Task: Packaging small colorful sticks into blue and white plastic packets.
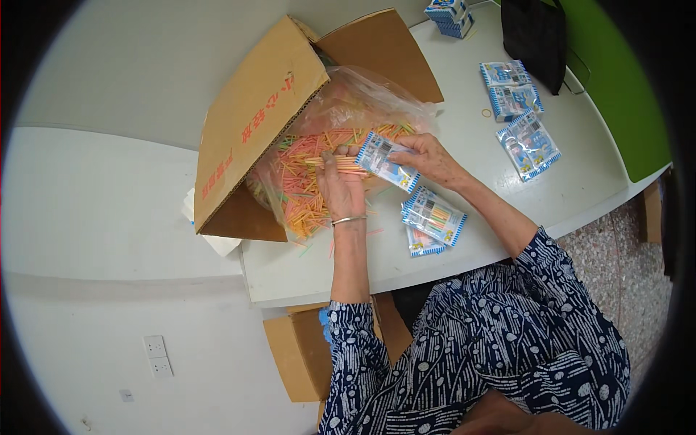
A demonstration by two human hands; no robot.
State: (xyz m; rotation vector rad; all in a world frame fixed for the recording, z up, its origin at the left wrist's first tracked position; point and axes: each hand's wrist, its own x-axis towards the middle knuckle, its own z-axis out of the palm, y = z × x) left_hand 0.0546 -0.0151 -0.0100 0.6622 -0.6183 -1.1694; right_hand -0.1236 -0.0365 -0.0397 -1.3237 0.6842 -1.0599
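My left hand (337,185) holds a bundle of thin coloured sticks (351,164), mostly pink and orange, their ends at the mouth of a small packet. In my right hand (433,161) is that blue-and-white plastic packet (388,161), pinched between thumb and fingers. Under both hands, a large heap of pink, yellow and green sticks (304,196) spills from a clear plastic bag (362,98) in a tipped cardboard box (254,116). Just below my right hand lie a packet with coloured sticks showing through (435,216) and another partly under it.
Several blue-and-white packets (529,145) lie to the right, with a rubber band (486,113) beside them. A black bag (534,40) and stacked packets (451,16) stand at the back of the white table (304,279). Below its front edge is an open cardboard box (297,355).
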